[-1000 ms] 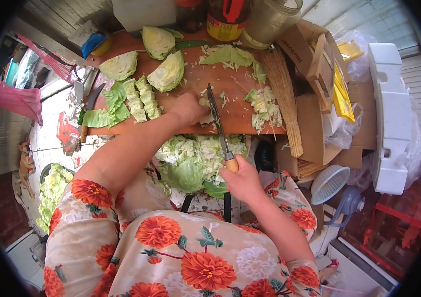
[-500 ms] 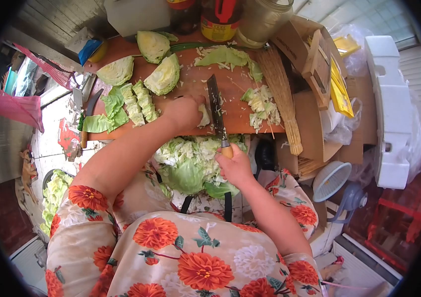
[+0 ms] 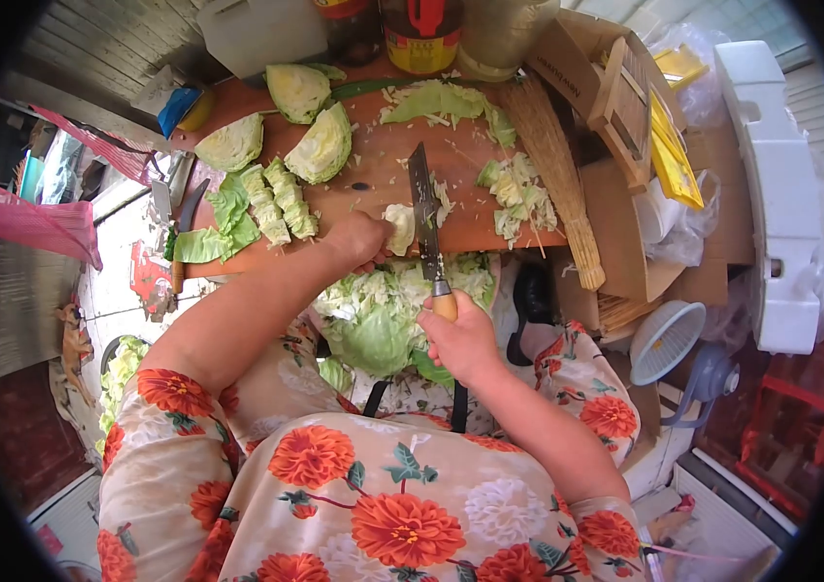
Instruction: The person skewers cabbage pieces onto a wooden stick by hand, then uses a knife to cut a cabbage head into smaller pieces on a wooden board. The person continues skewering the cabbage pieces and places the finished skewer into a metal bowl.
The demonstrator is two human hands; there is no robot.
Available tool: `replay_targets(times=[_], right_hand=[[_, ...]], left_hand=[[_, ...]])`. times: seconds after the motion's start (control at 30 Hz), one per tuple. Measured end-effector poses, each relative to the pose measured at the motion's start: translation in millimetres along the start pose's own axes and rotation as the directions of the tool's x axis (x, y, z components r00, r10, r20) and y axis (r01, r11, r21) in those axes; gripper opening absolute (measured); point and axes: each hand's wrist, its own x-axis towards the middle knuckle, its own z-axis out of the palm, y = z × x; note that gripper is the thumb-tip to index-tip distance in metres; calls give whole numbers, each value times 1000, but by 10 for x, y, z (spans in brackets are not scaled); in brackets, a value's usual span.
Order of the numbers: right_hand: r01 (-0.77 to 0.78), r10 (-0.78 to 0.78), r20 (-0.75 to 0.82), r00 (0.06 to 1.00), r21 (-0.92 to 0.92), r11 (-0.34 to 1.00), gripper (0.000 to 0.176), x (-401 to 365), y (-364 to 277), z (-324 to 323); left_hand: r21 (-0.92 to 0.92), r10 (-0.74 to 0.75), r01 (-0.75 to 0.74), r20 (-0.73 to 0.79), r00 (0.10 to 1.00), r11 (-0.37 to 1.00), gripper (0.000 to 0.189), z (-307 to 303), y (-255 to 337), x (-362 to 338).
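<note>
My right hand [image 3: 462, 339] is closed round the wooden handle of a knife [image 3: 424, 209], its long dark blade pointing away from me over a reddish-brown board [image 3: 378, 160]. Just left of the blade lies a small pale cabbage piece [image 3: 399, 229]. My left hand [image 3: 357, 239] has its fingers curled against that piece, the fingertips partly hidden. Cut strips lie right of the blade. Below the board's near edge, a heap of chopped cabbage [image 3: 368, 325] sits between my knees. Cabbage wedges [image 3: 320, 145] and sliced cabbage stacks [image 3: 276, 202] are on the board's left side.
A straw whisk broom [image 3: 552, 175] lies along the board's right end, beside cabbage scraps [image 3: 518, 199]. Bottles and jars [image 3: 421, 39] line the back. Cardboard boxes [image 3: 615, 223] and a white foam block [image 3: 769, 194] stand at right. Another knife [image 3: 189, 209] is at the left edge.
My left hand has drawn back slightly toward me, uncovering more of the cabbage piece. The knife stays beside it in my right hand. The whole view has shifted a little.
</note>
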Motion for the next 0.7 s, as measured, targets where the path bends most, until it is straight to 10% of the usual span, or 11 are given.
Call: replay_targets(times=[0.7], right_hand=[[6,-8,-18,1000,-141,990,22,271,334,116]], left_hand=[[-54,-42,46,80,996,997,42,50,82,3]])
